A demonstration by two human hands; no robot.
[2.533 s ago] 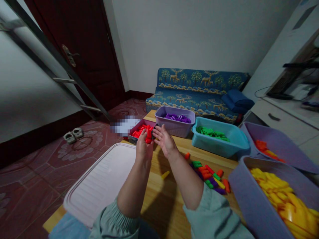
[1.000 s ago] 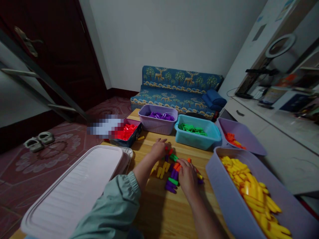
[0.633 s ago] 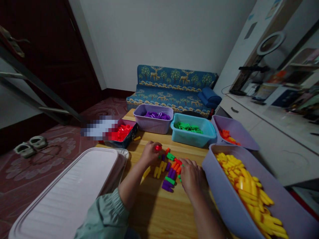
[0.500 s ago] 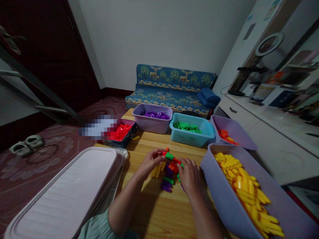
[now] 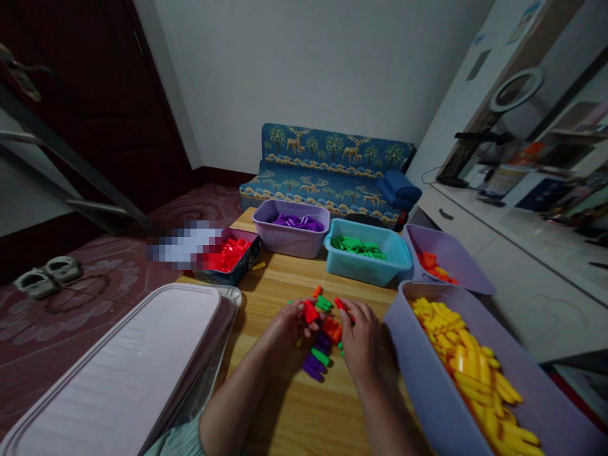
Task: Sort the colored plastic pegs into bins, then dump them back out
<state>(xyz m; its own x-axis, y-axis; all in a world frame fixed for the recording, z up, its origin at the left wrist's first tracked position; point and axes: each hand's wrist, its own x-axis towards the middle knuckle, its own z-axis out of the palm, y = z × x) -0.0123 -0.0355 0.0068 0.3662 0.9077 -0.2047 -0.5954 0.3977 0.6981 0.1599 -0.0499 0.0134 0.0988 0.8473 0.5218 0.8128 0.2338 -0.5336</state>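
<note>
My left hand (image 5: 289,326) is closed on a red plastic building piece (image 5: 310,312). Across from it, my right hand (image 5: 363,335) pinches a smaller-looking red piece (image 5: 340,305) between thumb and fingers. A green piece (image 5: 323,303) and a small orange piece (image 5: 318,291) lie just beyond the two hands. Between and below the hands are orange pieces (image 5: 332,329), a purple piece (image 5: 322,344), a green bar (image 5: 320,356) and another purple piece (image 5: 313,367) close together on the wooden table (image 5: 304,411). My fingers partly cover other pieces.
Tubs of purple pieces (image 5: 291,240), green pieces (image 5: 368,269) and yellow pieces (image 5: 427,373) surround the work area. A dark box (image 5: 244,263) holds red pieces. Another lilac container (image 5: 456,253) holds orange ones. A pale lid (image 5: 123,373) lies at left; a stray yellow piece (image 5: 259,266) sits near the box.
My left hand has lowered slightly and turned, with a red piece now showing in it. The green piece that was between both hands is now apart from them.
</note>
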